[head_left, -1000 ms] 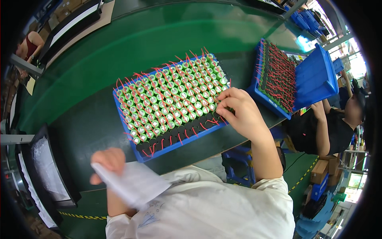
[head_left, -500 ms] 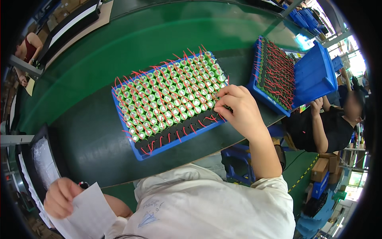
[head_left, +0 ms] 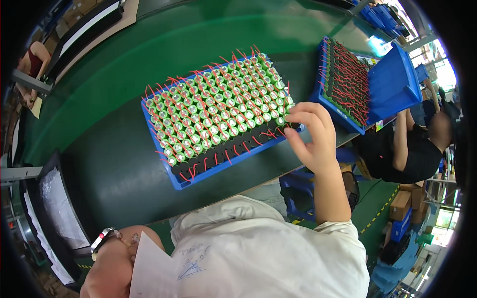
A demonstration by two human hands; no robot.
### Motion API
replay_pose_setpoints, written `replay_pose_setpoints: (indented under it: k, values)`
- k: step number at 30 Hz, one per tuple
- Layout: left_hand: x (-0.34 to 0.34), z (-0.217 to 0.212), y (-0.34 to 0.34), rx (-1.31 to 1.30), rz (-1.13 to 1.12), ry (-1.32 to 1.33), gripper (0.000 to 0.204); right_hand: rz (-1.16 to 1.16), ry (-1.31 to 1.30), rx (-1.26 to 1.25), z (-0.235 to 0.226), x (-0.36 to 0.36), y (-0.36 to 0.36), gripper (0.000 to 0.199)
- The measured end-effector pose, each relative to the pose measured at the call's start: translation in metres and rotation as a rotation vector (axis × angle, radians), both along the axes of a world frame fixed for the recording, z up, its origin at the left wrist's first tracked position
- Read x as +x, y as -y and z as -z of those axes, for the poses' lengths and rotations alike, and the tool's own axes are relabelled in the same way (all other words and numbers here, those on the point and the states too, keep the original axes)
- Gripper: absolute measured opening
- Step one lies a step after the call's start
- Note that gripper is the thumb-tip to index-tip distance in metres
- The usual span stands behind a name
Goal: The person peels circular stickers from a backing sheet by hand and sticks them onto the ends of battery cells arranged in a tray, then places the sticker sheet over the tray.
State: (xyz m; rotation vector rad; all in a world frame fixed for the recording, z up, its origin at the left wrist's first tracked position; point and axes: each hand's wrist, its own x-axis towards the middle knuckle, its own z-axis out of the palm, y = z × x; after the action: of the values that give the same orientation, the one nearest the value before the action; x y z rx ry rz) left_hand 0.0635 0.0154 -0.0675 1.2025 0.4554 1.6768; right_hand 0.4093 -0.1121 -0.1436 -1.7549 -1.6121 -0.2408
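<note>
A blue tray (head_left: pixel 186 184) on the dark table holds rows of green cylindrical battery cells (head_left: pixel 213 107) with red wires. Along its near side runs a row of cells with black tops (head_left: pixel 218 155), also with short red wires. Over the tray's right near corner is my right hand (head_left: pixel 316 136), thumb and fingers apart at the end of that black row; nothing shows between them. At the lower left my left hand (head_left: pixel 107 278) is low by my body, next to a white sheet (head_left: pixel 155 270) that it appears to grip. Its fingertips are hidden.
Right of the tray stands another blue bin (head_left: pixel 316 107) full of black-topped cells with red wires, an empty-looking blue bin (head_left: pixel 397 87) leaning against it. A co-worker in black (head_left: pixel 405 154) sits at the right. A black-framed tray with plastic film (head_left: pixel 59 203) is at left.
My right hand has moved slightly right and its pinch has opened. My left hand has drawn down and right toward my body with the white sheet. The tray sits slightly differently in view.
</note>
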Motion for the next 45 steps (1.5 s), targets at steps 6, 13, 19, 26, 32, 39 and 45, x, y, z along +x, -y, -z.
replay_pose_setpoints:
  k: [6, 13, 19, 26, 32, 39, 45]
  values:
    - [-0.009, 0.002, 0.017, -0.140, -0.136, -0.101, 0.036, -0.477, -0.443, 0.211, -0.013, -0.027, 0.003, 0.005]
    - [-0.028, 0.015, 0.030, -0.310, -0.232, -0.159, 0.037, -1.544, -1.054, 0.455, -0.061, -0.127, -0.049, 0.031]
    - [0.004, 0.010, 0.018, -0.379, -0.225, -0.222, 0.038, -2.008, -1.596, 0.203, -0.111, -0.202, -0.070, 0.070]
    - [0.030, 0.012, -0.008, 0.505, 0.269, 0.143, 0.018, -2.208, -1.726, -0.015, -0.124, -0.240, -0.053, 0.064]
    - [-0.002, 0.069, -0.042, 0.221, 0.649, 0.083, 0.052, -2.299, -1.988, -0.238, -0.116, -0.244, -0.041, 0.063]
    - [-0.007, 0.090, -0.057, 0.331, 0.730, 0.118, 0.060, -2.341, -1.948, -0.712, -0.087, -0.268, -0.018, 0.063]
    - [0.003, 0.079, -0.042, 0.086, 0.628, 0.016, 0.059, -2.404, -1.100, -0.656, -0.035, -0.254, -0.008, 0.067]
